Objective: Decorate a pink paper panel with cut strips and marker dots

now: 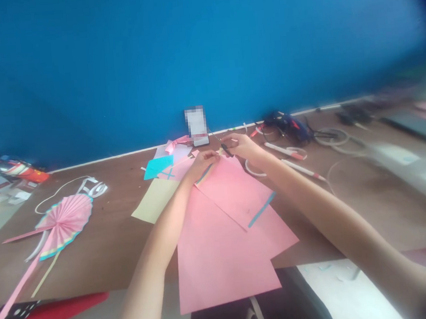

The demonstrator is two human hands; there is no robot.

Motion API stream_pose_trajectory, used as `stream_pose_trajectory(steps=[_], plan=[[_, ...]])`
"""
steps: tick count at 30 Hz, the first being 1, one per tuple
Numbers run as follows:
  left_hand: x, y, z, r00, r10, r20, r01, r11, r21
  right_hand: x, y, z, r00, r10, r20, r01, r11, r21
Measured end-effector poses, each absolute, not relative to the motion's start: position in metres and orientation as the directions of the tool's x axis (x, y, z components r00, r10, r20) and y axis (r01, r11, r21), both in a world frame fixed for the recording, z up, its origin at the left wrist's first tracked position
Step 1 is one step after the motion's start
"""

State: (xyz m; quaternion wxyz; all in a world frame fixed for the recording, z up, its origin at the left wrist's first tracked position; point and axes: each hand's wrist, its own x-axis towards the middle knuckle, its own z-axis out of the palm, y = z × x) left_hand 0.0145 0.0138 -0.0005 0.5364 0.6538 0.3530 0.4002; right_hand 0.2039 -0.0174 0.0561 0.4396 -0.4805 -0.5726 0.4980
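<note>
My right hand is closed around the dark handle of what look like scissors, above the far end of the pink paper. A thin line, perhaps a blade, points up and left from it. My left hand pinches the edge of a narrow strip with yellow and blue on it, close to the right hand. Large pink sheets lie overlapping beneath both hands, reaching past the table's near edge. One upper pink sheet has a blue strip along its edge.
A phone stands against the blue wall. Left lies a pleated pink paper fan near a white cable. Cyan paper and yellow paper sit beside my left arm. Cables and a white glue-stick-like tool lie to the right.
</note>
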Motion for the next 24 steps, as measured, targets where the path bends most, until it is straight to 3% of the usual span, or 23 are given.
stream_pose_trajectory(steps=[5, 11, 19, 21, 24], plan=[[0.015, 0.017, -0.005, 0.472, 0.872, 0.129, 0.051, -0.173, 0.984, 0.199, -0.013, 0.045, -0.13, 0.987, 0.09, 0.03, 0.095, -0.995], [0.015, 0.015, -0.002, 0.454, 0.879, 0.146, 0.073, -0.2, 0.977, 0.211, -0.005, 0.047, 0.03, 0.988, 0.148, 0.071, 0.146, -0.987], [0.015, 0.013, 0.002, 0.444, 0.886, 0.134, 0.047, -0.172, 0.984, 0.234, 0.008, 0.043, 0.2, 0.977, 0.078, 0.163, 0.046, -0.986], [0.014, 0.014, 0.002, 0.426, 0.894, 0.138, 0.04, -0.171, 0.984, 0.236, 0.008, 0.042, 0.141, 0.986, 0.084, 0.168, 0.06, -0.984], [0.014, 0.015, 0.001, 0.375, 0.915, 0.151, 0.026, -0.173, 0.985, 0.24, 0.005, 0.045, -0.172, 0.984, 0.055, 0.224, 0.093, -0.97]])
